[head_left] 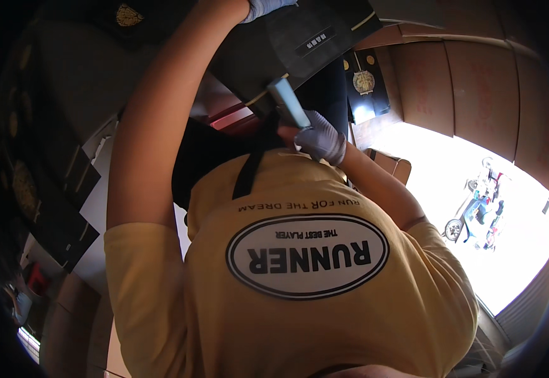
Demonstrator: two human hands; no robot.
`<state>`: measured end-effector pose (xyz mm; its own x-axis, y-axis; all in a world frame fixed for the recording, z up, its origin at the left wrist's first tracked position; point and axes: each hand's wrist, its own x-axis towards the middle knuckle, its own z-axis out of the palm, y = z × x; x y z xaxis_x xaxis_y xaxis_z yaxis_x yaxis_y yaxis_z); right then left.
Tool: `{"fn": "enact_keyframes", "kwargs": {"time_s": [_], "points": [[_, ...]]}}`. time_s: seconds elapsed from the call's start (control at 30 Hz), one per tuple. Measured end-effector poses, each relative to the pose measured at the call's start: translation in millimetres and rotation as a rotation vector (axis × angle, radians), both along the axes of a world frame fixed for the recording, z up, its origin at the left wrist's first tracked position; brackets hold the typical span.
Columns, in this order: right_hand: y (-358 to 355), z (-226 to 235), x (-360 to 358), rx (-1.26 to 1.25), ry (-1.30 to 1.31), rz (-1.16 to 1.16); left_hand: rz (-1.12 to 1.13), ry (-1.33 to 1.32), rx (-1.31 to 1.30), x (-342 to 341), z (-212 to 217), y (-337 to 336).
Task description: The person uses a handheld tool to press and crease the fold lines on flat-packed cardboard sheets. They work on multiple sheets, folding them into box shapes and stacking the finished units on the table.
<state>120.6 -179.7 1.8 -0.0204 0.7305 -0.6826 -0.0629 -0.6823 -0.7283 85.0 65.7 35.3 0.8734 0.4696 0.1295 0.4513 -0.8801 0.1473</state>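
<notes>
At the top edge, my left hand (267, 7) in a pale glove rests on a large black box (287, 44) with a small label and gold-coloured lines. That hand is partly cut off by the picture's edge; the fingers I can see look stretched out along the box. Close in front of my waist, my right hand (320, 138), also gloved, is closed around a light blue, bar-shaped thing (289, 102) whose kind I cannot make out. The bar points up and away, its far end near the lower edge of the black box.
Tall brown cartons (485, 94) are stacked at the far right. A black box with a gold emblem (364, 82) stands before them. More dark boxes with gold emblems (26, 183) line the left. A motorbike (479, 214) stands in bright light outside on the right.
</notes>
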Motion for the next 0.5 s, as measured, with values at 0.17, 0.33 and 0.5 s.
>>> {"fn": "enact_keyframes", "kwargs": {"time_s": [0.17, 0.33, 0.5], "points": [[-43.4, -38.5, 15.3, 0.288, 0.043, -0.279, -0.030, 0.140, 0.013, -15.4, 8.6, 5.4], [-81.3, -103.5, 33.2, 0.303, -0.045, -0.431, 0.042, 0.127, 0.080, -86.7, 6.5, -26.2], [-50.8, -93.7, 34.4, 0.358, 0.619, -0.426, -0.099, 0.412, -0.052, -115.6, 22.9, -102.8]]}}
